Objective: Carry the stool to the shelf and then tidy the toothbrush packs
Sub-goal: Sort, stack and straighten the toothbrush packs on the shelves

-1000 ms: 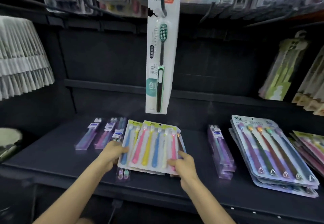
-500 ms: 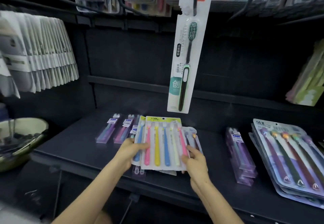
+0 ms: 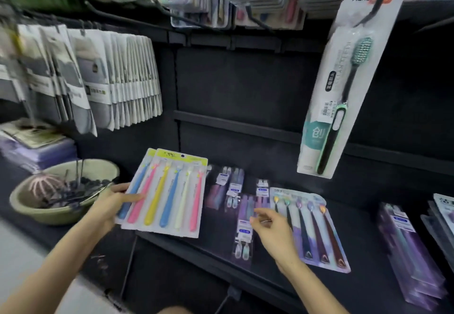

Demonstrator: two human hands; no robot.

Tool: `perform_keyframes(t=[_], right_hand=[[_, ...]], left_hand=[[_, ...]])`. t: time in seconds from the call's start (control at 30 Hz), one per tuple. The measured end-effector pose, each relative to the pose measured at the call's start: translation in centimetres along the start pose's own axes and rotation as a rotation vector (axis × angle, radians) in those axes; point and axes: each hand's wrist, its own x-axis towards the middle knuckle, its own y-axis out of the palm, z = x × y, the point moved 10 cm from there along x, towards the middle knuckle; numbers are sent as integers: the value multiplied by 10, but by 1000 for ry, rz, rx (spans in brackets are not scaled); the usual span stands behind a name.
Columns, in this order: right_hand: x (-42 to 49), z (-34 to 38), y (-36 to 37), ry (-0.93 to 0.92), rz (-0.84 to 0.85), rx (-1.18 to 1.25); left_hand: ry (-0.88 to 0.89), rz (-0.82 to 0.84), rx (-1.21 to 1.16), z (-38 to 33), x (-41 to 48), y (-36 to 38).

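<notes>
Now, with the left hand [image 3: 110,203] clamped on the pastel toothbrush packs [image 3: 169,191], held tilted over the front left corner of the shelf [image 3: 211,240], the empty, loose-fingered right hand [image 3: 275,232] hovering above the small purple packs [image 3: 244,218] should square those flat first, clearing room for the stack
</notes>
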Motion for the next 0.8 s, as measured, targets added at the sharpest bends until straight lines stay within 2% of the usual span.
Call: perform_keyframes(t=[0.17,0.4,0.57,0.73,0.8], right_hand=[[21,8,24,-51,-20,-194],[33,17,48,-175,-19,-433],[32,14,43,-232,-59,-531],[27,2,13,-218,-160,-557],[24,-9,-1,-182,-188,-608]], left_hand=[[-42,-8,66,-4,47,-57],[-139,79,338,2,91,-66],[-128,38,579,4,108,-39],[-77,131,714,23,120,6],[-12,106,915,22,121,21]])
